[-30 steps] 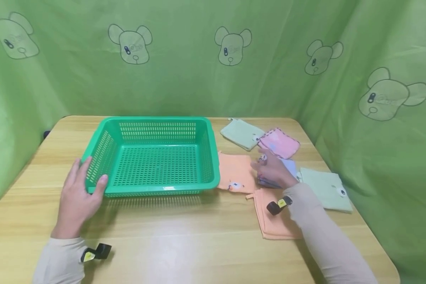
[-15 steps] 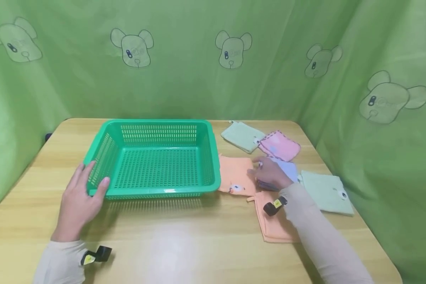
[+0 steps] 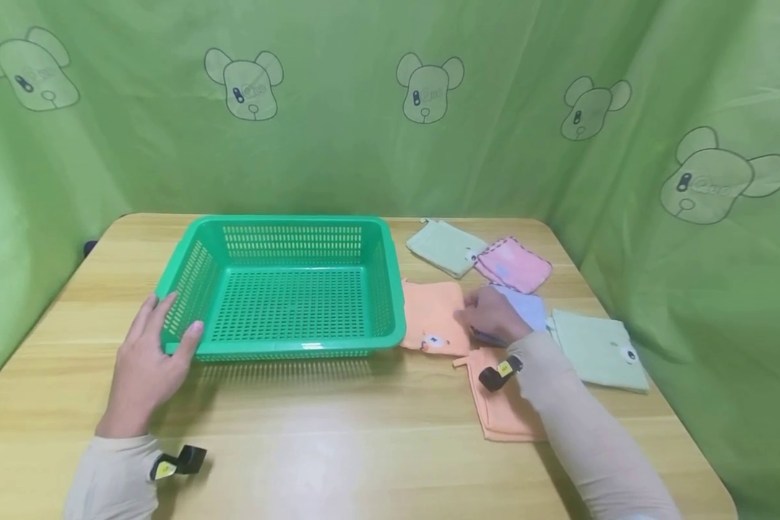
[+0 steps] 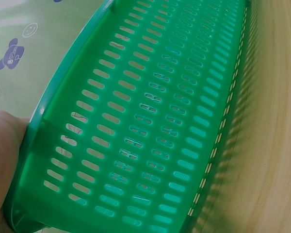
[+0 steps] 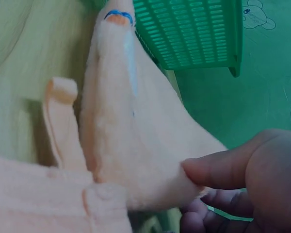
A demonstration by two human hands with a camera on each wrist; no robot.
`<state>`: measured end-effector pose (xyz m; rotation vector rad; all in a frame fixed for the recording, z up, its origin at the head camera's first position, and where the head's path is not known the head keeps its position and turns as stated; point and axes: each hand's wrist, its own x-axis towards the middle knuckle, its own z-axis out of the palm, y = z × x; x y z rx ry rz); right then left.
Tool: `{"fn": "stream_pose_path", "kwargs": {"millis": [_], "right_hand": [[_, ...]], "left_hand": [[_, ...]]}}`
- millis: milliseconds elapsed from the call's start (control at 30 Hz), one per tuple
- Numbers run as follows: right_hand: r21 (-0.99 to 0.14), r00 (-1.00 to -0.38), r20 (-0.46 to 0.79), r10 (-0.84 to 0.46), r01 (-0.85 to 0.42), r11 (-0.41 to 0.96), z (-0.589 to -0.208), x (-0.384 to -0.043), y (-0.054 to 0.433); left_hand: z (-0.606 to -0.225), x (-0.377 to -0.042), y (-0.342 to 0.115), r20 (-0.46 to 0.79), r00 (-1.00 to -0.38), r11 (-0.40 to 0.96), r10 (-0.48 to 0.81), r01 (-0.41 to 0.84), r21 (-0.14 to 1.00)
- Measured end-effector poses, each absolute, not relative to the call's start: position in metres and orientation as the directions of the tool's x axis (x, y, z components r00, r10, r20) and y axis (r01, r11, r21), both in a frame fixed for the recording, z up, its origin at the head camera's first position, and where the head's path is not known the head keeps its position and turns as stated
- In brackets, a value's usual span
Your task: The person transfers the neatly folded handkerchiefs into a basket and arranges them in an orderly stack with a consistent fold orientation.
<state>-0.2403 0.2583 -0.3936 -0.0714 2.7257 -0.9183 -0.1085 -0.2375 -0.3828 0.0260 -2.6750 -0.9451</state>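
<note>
My left hand (image 3: 146,368) grips the left front corner of a green plastic basket (image 3: 299,349), its thumb over the rim. In the left wrist view, the slotted side wall of the basket (image 4: 150,121) fills most of the frame. My right hand (image 3: 497,315) pinches the right edge of a folded orange towel (image 3: 432,307) with a bear face, just right of the basket. The right wrist view has the thumb on top of that towel (image 5: 140,116), whose pinched edge is lifted. A blue towel (image 3: 526,307) lies partly hidden beneath the right hand.
Another orange towel (image 3: 503,412) with a loop lies under the right forearm. One pale green towel (image 3: 445,247) and a pink towel (image 3: 513,265) lie at the back right, a second green towel (image 3: 598,350) farther right. A green curtain (image 3: 338,166) surrounds the wooden table (image 3: 266,448).
The right hand has moved slightly left, from over the blue towel to the orange towel's edge, and has taken hold of it. The left hand stays on the basket.
</note>
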Motion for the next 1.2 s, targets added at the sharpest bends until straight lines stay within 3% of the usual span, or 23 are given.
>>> {"fn": "stream_pose_path", "kwargs": {"millis": [333,667,933,1200], "right_hand": [[-0.601,-0.973,-0.213,-0.084,0.063,0.797,-0.3928,-0.2439,0.2576],[-0.784,-0.973,-0.204,-0.109,0.096,0.613,-0.3931,-0.2465,0.2563],[-0.844,-0.957,-0.225,-0.181,0.098,0.528,-0.391,-0.2456,0.2616],[-0.756,-0.955,-0.09,-0.283,-0.12,0.643,-0.3876,-0.245,0.2628]], "left_hand": [[-0.3817,-0.1086,-0.2371,0.265,-0.957,0.783,-0.122,0.071,0.618],[-0.3823,-0.1087,-0.2372,0.276,-0.953,0.772,-0.126,0.08,0.63],[-0.3809,-0.1088,-0.2358,0.281,-0.951,0.768,-0.128,0.084,0.634],[-0.3808,-0.1084,-0.2368,0.28,-0.951,0.769,-0.132,0.08,0.635]]}}
